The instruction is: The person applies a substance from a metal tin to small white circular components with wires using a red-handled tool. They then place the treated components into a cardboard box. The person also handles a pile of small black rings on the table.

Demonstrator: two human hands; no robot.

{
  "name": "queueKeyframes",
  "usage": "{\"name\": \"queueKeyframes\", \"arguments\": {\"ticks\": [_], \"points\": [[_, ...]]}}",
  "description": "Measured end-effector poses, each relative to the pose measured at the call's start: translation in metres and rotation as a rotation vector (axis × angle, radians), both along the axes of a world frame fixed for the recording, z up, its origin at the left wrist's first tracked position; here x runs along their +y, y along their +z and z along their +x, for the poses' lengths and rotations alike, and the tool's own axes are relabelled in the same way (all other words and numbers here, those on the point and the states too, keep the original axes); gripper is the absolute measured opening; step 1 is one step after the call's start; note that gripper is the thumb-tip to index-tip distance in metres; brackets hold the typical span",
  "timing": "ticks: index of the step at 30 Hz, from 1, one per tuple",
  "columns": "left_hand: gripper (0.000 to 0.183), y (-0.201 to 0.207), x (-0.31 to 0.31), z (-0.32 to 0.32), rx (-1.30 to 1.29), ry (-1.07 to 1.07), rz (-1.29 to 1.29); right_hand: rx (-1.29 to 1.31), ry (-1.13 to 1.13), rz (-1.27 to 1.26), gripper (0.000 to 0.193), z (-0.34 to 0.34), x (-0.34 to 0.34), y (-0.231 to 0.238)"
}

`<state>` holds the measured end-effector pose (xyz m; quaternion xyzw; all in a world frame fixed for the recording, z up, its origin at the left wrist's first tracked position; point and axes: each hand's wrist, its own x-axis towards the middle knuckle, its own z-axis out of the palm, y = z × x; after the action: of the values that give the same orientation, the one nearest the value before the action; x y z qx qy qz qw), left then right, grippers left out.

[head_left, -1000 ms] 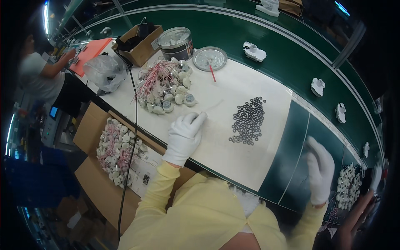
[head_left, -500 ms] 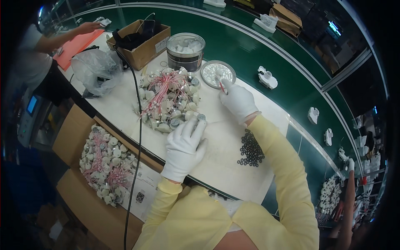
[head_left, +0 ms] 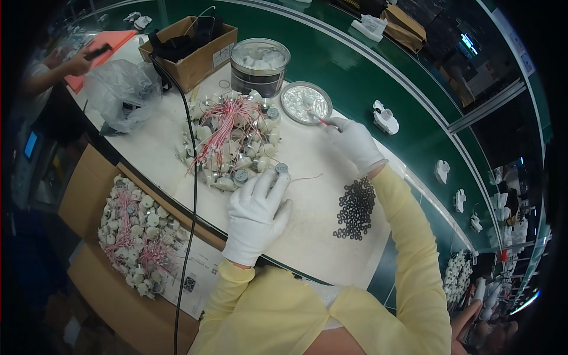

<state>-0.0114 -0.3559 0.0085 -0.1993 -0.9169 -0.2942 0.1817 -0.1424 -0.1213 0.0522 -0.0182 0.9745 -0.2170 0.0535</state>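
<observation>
My left hand [head_left: 255, 216], in a white glove, rests at the near edge of the pile with its fingers closed around a small motor [head_left: 281, 168]. The motor's grey round end faces up, and a thin wire trails from it to the right. Heaped just beyond are several small motors with cream plastic parts and pink-red wires [head_left: 228, 127]. In my gloved right hand [head_left: 357, 144] is a thin red-handled brush [head_left: 321, 120]. Its tip reaches into a round metal lid [head_left: 289, 109] coated with whitish grease. The bristles are too small to make out.
Behind the pile stands a tin of white paste [head_left: 260, 78], beside a cardboard box [head_left: 207, 61]. Black rings [head_left: 355, 210] lie right. A black cable [head_left: 192, 177] crosses the left side. More motors fill a carton [head_left: 133, 236]. White parts [head_left: 386, 119] sit on the green conveyor.
My right hand has shifted slightly right and down, with the brush still over the lid. The view has moved a little. At far left, another person's hand now holds a dark object.
</observation>
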Motion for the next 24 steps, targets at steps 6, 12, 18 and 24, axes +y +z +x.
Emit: {"name": "queueKeyframes", "arguments": {"ticks": [6,12,18,24], "points": [[0.053,-0.001,0.0,0.001,-0.001,0.007,-0.003,0.043,0.031,0.015,0.04,0.008,0.008,-0.003],[0.049,-0.003,0.001,0.002,0.024,0.012,-0.011,0.04,0.032,0.026,0.039,0.022,0.017,0.0],[0.048,-0.004,0.001,0.002,0.03,0.007,-0.022,0.053,0.012,-0.013,0.04,0.03,0.023,0.0],[0.048,-0.005,0.003,0.002,0.031,-0.002,-0.014,0.078,0.023,-0.046,0.039,0.034,0.032,-0.006]]}}
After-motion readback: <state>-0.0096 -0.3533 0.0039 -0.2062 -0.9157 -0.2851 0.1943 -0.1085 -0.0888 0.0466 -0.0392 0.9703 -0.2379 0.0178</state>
